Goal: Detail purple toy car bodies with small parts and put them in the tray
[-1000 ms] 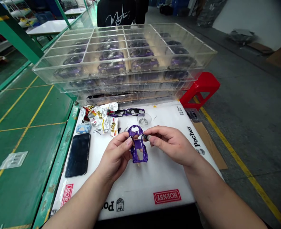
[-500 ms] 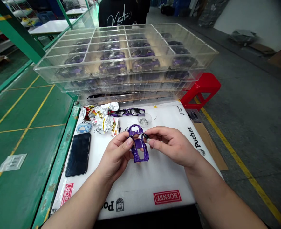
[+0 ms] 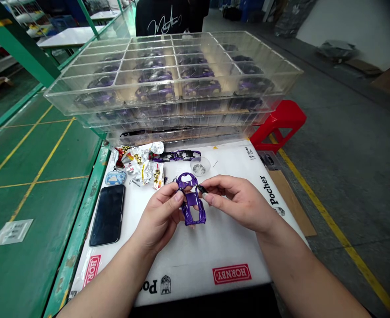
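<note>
A purple toy car body shell (image 3: 191, 198), with window and bonnet openings, is held above the white worktop (image 3: 195, 265). My left hand (image 3: 163, 212) is closed around its left side, thumb on top and fingers underneath. At the shell's right edge, my right hand (image 3: 234, 198) pinches a small black part (image 3: 202, 189) between thumb and fingertips. That part touches or lies very near the shell; its exact kind is too small to tell. Beyond the hands lie more purple and black car parts (image 3: 177, 156) and a small clear dish (image 3: 200, 166) with tiny silvery pieces inside.
Clear divided trays (image 3: 175, 95) of purple car shells are stacked at the back. To the left lie a phone (image 3: 107, 215), a pale blue case (image 3: 115, 177) and crumpled wrappers (image 3: 145, 170). A red stool (image 3: 283, 121) stands right; a person in black (image 3: 168, 17) is beyond.
The view has shifted very slightly. Both hands keep the same hold on the shell and the small black part, with no clear movement between them.
</note>
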Tool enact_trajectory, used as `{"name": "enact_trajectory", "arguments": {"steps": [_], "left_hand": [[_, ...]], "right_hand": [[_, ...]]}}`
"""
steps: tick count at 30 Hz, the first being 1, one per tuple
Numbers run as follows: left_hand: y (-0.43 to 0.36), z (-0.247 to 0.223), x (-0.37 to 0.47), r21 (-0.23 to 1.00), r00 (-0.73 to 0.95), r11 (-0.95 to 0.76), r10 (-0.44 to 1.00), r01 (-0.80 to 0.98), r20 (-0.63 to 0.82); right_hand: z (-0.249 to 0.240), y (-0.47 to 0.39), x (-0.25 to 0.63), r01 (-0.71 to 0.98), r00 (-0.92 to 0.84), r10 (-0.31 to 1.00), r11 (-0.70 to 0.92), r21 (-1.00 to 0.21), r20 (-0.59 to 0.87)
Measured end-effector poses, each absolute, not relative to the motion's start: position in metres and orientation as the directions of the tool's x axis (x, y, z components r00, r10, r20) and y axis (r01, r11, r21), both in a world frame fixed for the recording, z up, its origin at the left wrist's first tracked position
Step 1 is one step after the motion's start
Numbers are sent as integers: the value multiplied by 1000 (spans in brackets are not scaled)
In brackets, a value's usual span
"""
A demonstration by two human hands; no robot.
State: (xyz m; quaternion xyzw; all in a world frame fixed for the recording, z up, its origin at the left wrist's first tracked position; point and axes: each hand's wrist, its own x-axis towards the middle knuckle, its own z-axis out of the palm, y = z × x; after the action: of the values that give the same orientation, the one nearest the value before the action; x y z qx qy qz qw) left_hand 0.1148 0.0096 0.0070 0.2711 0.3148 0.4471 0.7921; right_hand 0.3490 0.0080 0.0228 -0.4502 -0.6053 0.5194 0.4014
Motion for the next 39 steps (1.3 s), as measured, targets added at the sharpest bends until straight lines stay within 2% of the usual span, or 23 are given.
{"name": "enact_trajectory", "arguments": {"steps": [15, 26, 30, 34, 36, 39], "left_hand": [[11, 7, 115, 696, 383, 454, 883, -556, -270], [9, 9, 115, 690, 365, 486, 871, -536, -329], [11, 10, 118, 704, 346, 512, 857, -492, -381], [11, 7, 122, 726, 365, 584, 806, -363, -466], [10, 4, 123, 744, 372, 604, 786, -287, -494], [7, 0, 124, 756, 408, 617, 762, -219, -503]], "right_hand": [[22, 8, 349, 159, -241, 970, 10, -987, -29], [25, 9, 354, 174, -204, 979, 38, -984, 2], [24, 16, 362, 179, -5, 997, 78, -981, 78], [9, 31, 369, 445, 273, 947, 31, -895, 169], [0, 39, 371, 526, 310, 927, 16, -851, 209], [-9, 48, 372, 533, 305, 925, 31, -845, 226]]}}
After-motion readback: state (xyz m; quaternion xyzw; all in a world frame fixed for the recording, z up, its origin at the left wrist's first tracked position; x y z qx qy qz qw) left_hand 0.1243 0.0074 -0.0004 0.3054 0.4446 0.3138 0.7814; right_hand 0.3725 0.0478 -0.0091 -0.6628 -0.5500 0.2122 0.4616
